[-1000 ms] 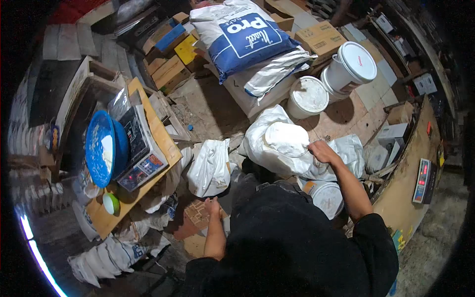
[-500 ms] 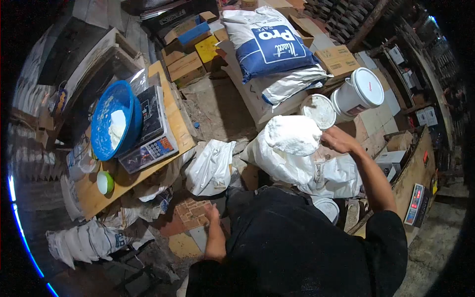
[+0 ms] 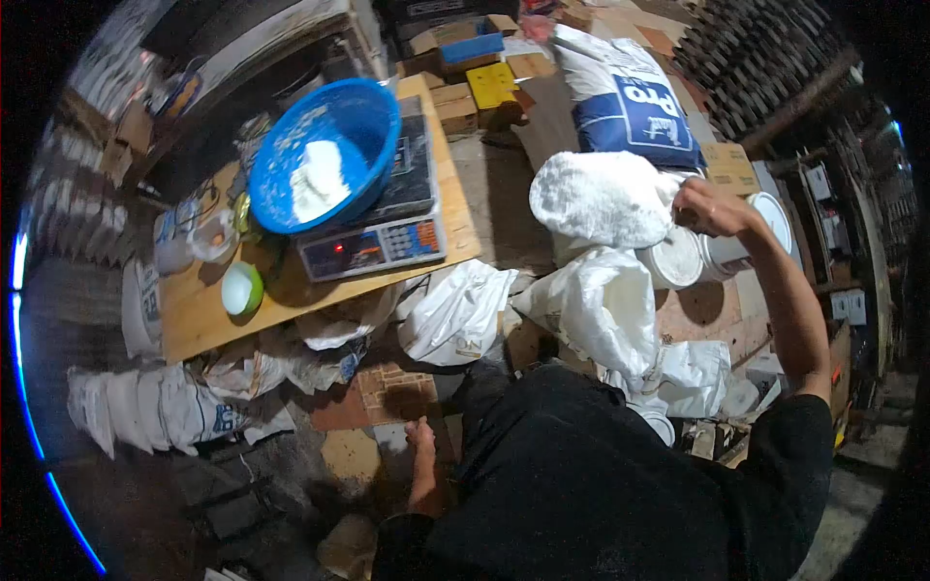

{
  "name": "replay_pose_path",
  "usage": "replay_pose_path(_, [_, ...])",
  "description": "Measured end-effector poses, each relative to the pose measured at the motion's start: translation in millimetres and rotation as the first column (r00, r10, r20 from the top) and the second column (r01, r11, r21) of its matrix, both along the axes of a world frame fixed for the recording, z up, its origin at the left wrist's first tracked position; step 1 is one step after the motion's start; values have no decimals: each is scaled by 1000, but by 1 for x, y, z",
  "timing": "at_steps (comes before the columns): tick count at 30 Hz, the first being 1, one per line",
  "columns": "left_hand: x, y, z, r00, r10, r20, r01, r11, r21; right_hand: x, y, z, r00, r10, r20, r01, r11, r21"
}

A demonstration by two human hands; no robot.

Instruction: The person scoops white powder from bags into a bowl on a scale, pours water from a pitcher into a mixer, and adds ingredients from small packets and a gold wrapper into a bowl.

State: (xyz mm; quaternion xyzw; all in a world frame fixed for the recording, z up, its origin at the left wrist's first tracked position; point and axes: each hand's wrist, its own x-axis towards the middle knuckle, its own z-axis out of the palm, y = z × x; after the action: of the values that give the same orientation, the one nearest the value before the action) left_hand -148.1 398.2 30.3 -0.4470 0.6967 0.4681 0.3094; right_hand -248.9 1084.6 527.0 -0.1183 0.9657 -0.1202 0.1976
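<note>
My right hand [image 3: 712, 207] is closed on the near end of a scoop heaped with white powder [image 3: 603, 198]. The scoop itself is mostly hidden under the powder. Below it stands an open white sack [image 3: 620, 305]. To the left, a blue basin [image 3: 373, 160] with some white powder [image 3: 320, 182] inside sits on a digital scale [image 3: 373, 247], whose display glows red. My left hand [image 3: 419, 434] hangs low beside my body, over the tiled floor, its fingers curled and nothing visible in them.
The scale stands on a wooden board [image 3: 455, 223], with a small green bowl [image 3: 242, 289] near its edge. A blue and white printed sack [image 3: 635, 107] lies at the back. White buckets [image 3: 675, 259] stand at right. Another white sack [image 3: 455, 315] is beside the board.
The heaped scoop has risen off the open sack, whose mouth now shows. My view has turned left, so the basin and scale sit closer to the middle.
</note>
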Motion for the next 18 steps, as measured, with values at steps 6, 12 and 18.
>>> replay_pose_path(6, [-2,-67,-36,998,43,-39,-49,980,-193,-117,-94,42,908,-382,171,409,895,-178])
replay_pose_path(12, [0,-83,4,985,53,165,10,933,-360,-234,-176,32,900,-306,310,415,818,-398])
replay_pose_path(18, [3,-93,26,933,263,247,-168,922,-348,-314,-254,16,990,-117,79,135,953,-271])
